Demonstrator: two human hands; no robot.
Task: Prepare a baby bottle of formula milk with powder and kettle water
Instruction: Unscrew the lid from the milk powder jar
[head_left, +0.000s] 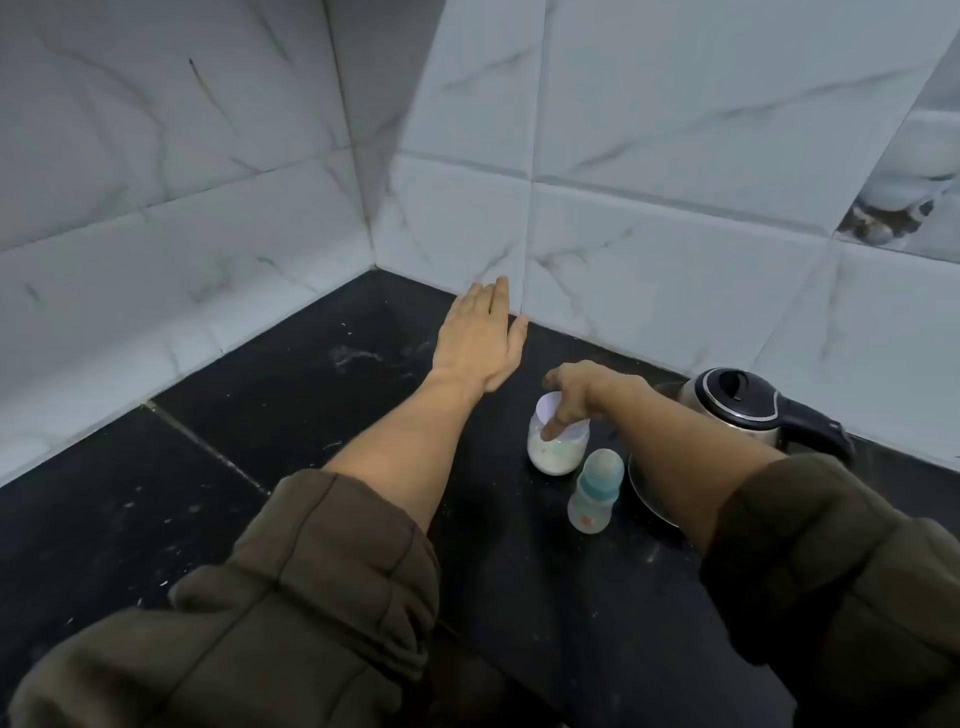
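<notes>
1. black stone desk (260, 395), flecked with pale specks and a white smear near the corner; grey-veined white wall tiles (649, 130) on two sides.
2. left hand (480, 338) flat and fully spread, fingers together, reaching toward the wall corner; holds nothing. cannot tell whether it rests on the desk or hovers.
3. right hand (582, 397) curled over the mouth of a clear jar (556, 447), fingers dipping inside; whether they grip anything in there cannot be told.
4. jar stands upright on the desk, white powder in its lower part.
5. bottle (595, 493) upright just beside the jar, on the near side; teal collar, cloudy cap on, body looks empty.
6. steel kettle (753, 410) with black lid and handle to the right, near the wall, partly hidden by the right forearm.
7. olive quilted sleeves (322, 597) pushed up both forearms.
</notes>
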